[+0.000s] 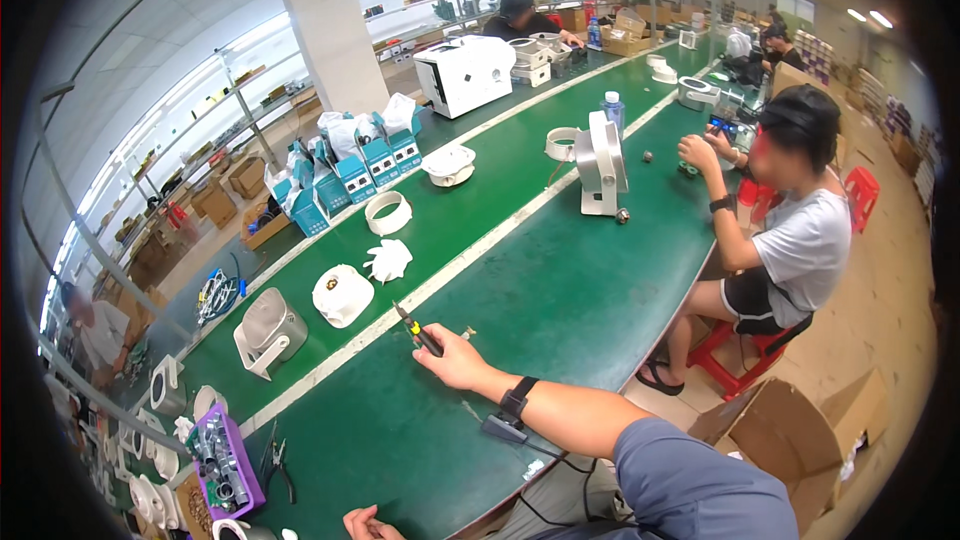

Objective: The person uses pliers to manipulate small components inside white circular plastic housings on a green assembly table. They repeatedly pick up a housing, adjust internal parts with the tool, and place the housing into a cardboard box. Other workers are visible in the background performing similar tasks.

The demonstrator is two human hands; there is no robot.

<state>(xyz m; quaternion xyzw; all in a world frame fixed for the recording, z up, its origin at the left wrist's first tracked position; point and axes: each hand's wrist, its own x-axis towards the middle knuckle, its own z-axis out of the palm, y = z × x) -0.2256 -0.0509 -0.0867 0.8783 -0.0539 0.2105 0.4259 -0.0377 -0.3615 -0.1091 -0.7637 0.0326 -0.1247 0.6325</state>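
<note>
1. The right hand (455,358) is stretched out over the green desk (560,290), its fingers closed around the handle of a screwdriver (416,328).
2. The screwdriver has a black and yellow handle; its long axis runs from the hand up and to the left, with the tip pointing toward the white stripe along the desk. The tip itself is too small to make out.
3. A black wristband (517,400) sits on the right forearm.
4. The left hand (368,524) lies at the lower edge of the picture, fingers curled; it is cut off there, so whether it holds anything cannot be told.
5. Just beyond the screwdriver tip lie a white round cover (342,294) and a white fan blade (388,260).
6. Near the left hand sit pliers (280,460) and a purple tray (228,460) of small metal parts.
</note>
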